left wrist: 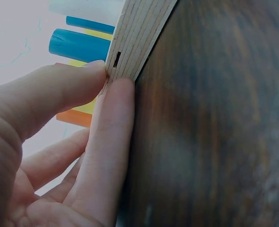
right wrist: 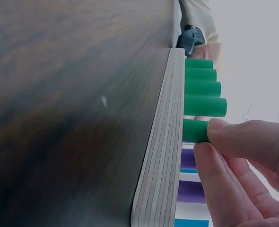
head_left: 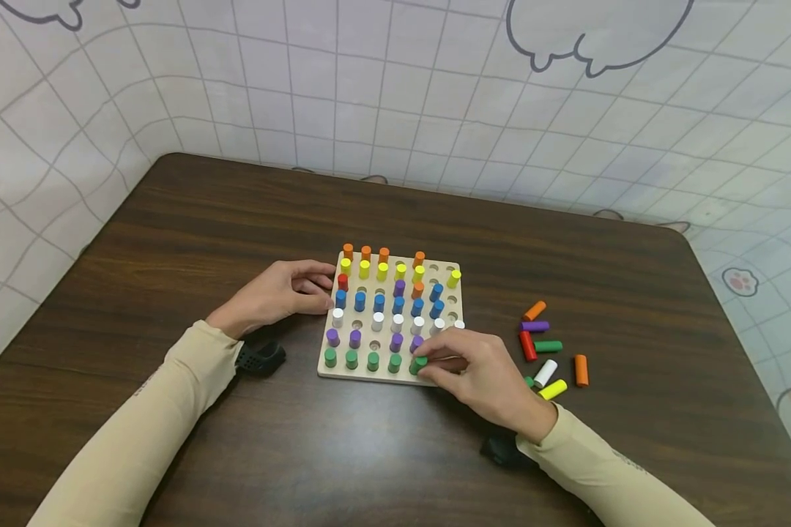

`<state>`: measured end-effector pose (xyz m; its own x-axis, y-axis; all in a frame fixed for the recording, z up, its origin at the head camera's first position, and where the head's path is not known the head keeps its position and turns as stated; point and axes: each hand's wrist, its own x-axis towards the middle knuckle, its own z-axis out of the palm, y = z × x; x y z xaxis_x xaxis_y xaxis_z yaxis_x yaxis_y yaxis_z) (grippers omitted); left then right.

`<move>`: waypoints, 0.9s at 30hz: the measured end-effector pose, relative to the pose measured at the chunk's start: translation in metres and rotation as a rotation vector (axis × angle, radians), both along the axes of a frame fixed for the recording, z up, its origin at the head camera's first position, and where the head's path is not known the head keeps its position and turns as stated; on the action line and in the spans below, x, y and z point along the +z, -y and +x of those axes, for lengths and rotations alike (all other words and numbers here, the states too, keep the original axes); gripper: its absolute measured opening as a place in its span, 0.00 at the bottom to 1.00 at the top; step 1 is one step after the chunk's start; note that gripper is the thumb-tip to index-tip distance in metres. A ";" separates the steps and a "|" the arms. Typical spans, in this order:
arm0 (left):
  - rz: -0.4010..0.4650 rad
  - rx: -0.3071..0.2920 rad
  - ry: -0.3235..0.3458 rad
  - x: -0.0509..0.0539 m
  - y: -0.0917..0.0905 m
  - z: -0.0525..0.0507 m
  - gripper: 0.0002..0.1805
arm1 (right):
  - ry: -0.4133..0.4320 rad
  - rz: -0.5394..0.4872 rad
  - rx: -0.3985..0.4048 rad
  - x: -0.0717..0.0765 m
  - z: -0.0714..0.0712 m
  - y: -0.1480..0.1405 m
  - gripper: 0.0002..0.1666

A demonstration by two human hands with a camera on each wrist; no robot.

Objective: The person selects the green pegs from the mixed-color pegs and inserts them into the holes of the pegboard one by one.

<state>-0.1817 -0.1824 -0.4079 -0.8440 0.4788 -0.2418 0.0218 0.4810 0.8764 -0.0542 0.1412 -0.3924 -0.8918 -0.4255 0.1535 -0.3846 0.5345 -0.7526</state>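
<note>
A square wooden pegboard (head_left: pixel 384 375) lies on the table, with coloured pegs standing in rows. At its left edge, my left hand (head_left: pixel 273 296) touches the board's side with thumb and finger, seen close in the left wrist view. My right hand (head_left: pixel 484 369) is at the front row, where thumb and fingers pinch a green peg (right wrist: pixel 195 130). That peg stands in line with several other green pegs (right wrist: pixel 204 106), its base against the board's face. Behind them are rows of purple, white, blue, yellow and orange pegs, with some holes bare.
Loose pegs lie on the dark wooden table (head_left: pixel 395 454) to the board's right, among them a red peg (head_left: pixel 528 345), a purple peg (head_left: pixel 535 326), a white peg (head_left: pixel 545 373) and a yellow peg (head_left: pixel 553 389). A grid-patterned cloth (head_left: pixel 369 88) hangs behind the table.
</note>
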 end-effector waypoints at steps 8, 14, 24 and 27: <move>-0.003 -0.002 0.004 0.000 0.001 0.000 0.35 | 0.048 -0.016 0.016 0.000 -0.001 -0.001 0.17; 0.002 -0.005 -0.009 -0.001 0.001 -0.001 0.35 | 0.066 -0.030 0.029 0.002 -0.002 0.000 0.20; -0.001 0.004 -0.002 -0.001 0.001 0.000 0.35 | 0.058 -0.018 0.026 0.013 -0.001 -0.005 0.20; 0.004 0.001 -0.009 -0.001 0.000 -0.001 0.35 | 0.050 -0.012 0.041 0.016 -0.002 -0.008 0.21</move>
<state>-0.1822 -0.1824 -0.4093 -0.8465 0.4789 -0.2325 0.0288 0.4773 0.8783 -0.0560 0.1490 -0.3767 -0.8802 -0.4605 0.1145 -0.3678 0.5097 -0.7778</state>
